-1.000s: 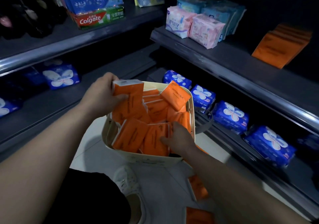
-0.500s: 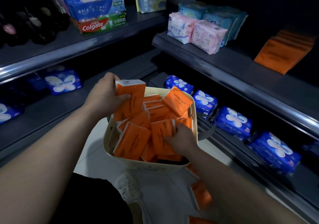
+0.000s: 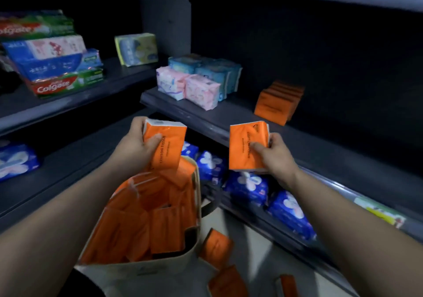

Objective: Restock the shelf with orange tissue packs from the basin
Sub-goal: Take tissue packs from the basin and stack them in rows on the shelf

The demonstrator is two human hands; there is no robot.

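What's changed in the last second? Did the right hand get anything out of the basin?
Yes. The right hand, which was digging in the basin, has taken hold of orange packs and lifted them clear, toward the shelf. The left hand has raised its pack from the basin's rim too. The view has tilted upward. Unchanged: the orange row on the shelf, loose packs on the floor.

The dark grey metal shelf (image 3: 320,152) on the right carries pink and pale-blue soft packs (image 3: 201,90) and, well apart, an upright row of orange tissue packs (image 3: 278,104). On the pale floor (image 3: 258,257) stand a cream basin (image 3: 146,274) and loose orange packs (image 3: 215,246).
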